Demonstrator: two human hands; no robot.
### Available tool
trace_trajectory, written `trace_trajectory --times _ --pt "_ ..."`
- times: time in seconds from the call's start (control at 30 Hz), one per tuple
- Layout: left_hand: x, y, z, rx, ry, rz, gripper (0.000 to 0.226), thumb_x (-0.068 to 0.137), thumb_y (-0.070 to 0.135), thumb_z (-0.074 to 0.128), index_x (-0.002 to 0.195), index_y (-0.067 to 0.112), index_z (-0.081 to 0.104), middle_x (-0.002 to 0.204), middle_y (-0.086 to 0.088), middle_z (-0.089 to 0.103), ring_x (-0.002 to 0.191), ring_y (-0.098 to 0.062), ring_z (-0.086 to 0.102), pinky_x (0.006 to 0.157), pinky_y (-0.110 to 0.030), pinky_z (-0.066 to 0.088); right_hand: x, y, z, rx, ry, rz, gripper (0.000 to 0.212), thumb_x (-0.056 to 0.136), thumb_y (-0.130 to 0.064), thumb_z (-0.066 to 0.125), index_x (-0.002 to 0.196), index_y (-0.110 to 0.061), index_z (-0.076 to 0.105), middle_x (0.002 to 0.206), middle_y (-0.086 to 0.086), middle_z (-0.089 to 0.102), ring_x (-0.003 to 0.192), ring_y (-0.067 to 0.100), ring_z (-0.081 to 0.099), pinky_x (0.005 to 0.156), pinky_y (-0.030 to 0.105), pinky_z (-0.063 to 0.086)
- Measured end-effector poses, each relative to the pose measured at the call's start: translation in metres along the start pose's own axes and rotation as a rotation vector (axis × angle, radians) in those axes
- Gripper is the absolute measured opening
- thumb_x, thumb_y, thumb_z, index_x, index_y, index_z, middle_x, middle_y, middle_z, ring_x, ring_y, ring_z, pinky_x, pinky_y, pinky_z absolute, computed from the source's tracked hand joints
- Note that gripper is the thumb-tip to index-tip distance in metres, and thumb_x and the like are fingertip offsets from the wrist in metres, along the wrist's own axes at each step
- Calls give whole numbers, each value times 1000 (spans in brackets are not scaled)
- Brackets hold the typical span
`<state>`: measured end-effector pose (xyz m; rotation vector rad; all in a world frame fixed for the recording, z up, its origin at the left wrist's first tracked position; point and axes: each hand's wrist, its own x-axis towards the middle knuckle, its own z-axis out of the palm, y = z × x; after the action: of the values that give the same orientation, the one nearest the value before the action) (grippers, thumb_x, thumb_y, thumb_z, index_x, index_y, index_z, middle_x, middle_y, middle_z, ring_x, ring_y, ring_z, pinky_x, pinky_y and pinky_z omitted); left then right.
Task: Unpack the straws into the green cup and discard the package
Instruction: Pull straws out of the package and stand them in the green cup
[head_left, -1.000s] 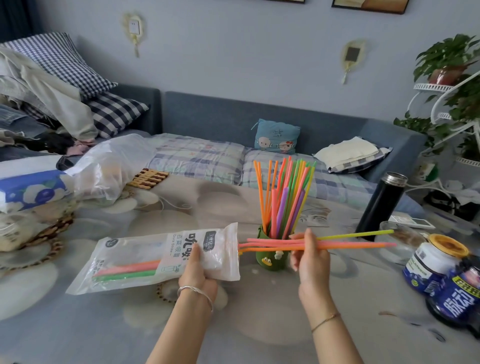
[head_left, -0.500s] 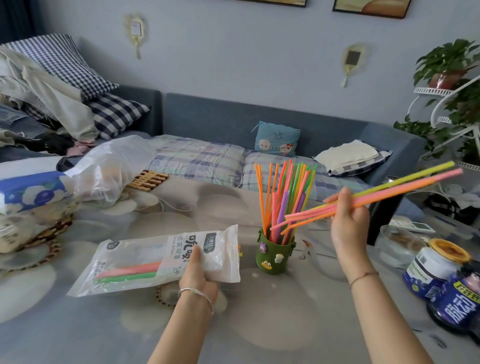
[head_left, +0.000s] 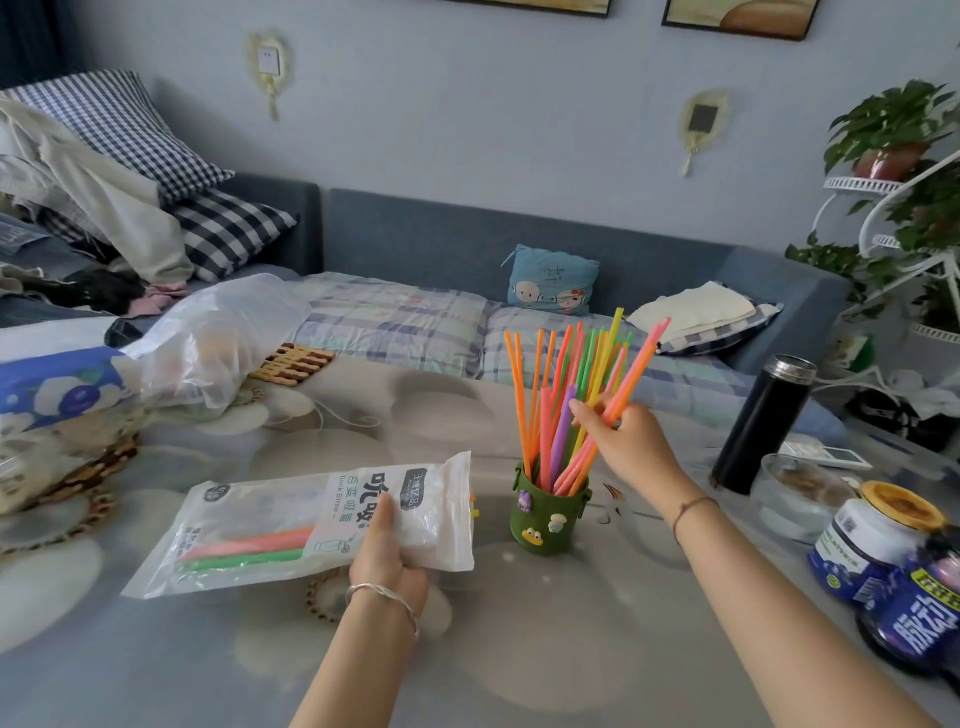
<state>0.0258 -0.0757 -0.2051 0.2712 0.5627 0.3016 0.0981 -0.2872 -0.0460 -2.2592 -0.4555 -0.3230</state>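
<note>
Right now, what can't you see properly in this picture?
All in the head view:
1. How many straws are in the package; its cloudy plastic and label hide them.
2. The straw ends inside the green cup; its wall hides them.
3. The dark jar, cut off by the right edge.
4. The wall picture, cut off by the top edge.

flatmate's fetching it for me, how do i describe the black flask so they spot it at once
Go to the right side of the patterned table before the blue sofa. Behind the blue-labelled jars and glass dish stands the flask: the only tall, slim black cylinder there, silver-capped.
</note>
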Motion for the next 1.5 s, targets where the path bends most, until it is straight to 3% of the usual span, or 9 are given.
trace_trajectory --times 0.3,0.47,0.63,0.83,0.93,1.1,1.23,1.33,1.5 --pt "-3 0 1 8 22 1 71 74 35 77 138 14 55 135 -16 64 124 -41 61 103 -72 39 9 -8 3 -156 -88 71 43 94 -40 45 61 -11 49 49 1 47 45 17 53 50 26 44" --pt "-4 0 2 -3 21 -13 72 73 35 78 138 14 55 136 -17 64 125 -42 60 103 -73 39 11 -18 -1 -57 26 38 41 93 -40 47 82 -2 60 63 11 58 62 31 65 62 38 56" --pt "-15 0 9 -6 60 22 55 87 30 70 138 14 56 134 -13 65 125 -38 61 107 -68 39 15 -24 3 -200 -4 52 35 94 -37 46 67 -14 46 71 17 64 59 23 63 58 30 51" --pt "-22 -1 12 23 52 16 56 88 32 69 138 14 55 135 -13 65 124 -38 61 105 -69 40 19 -24 10 -61 -87 76 20 88 -30 60 96 -16 50 75 -3 56 59 13 63 52 18 48" --pt "-24 -1 14 2 36 6 57 85 32 71 138 15 55 135 -13 65 124 -38 61 105 -70 40 9 -24 14 36 1 84 36 83 -24 67 108 -17 42 80 -5 52 71 11 58 57 17 43" --pt "-41 -1 24 24 53 101 48 90 23 68 136 12 56 133 -9 66 123 -31 63 107 -62 43 -42 -20 40 421 245 93 10 87 -19 60 83 -21 50 80 1 62 74 18 65 72 37 55" --pt "-62 -4 32 65 51 203 48 89 21 70 133 6 57 133 -12 65 117 -30 65 104 -56 48 -87 -22 81 972 117 521 14 95 -19 48 84 -16 56 85 9 60 71 16 60 68 30 48" --pt "-79 -8 41 160 67 331 45 88 17 72 128 3 59 120 -10 68 90 -20 68 79 -37 59 -101 -22 97 1439 -91 879 29 95 -35 45 102 -9 57 101 10 60 89 22 59 74 33 49" --pt "-97 -12 53 456 -22 499 12 82 12 76 85 19 66 80 6 69 53 6 66 45 -10 50 -105 -23 107 1676 -91 931 37 95 -38 43 114 -9 57 105 13 66 95 25 61 76 37 49"
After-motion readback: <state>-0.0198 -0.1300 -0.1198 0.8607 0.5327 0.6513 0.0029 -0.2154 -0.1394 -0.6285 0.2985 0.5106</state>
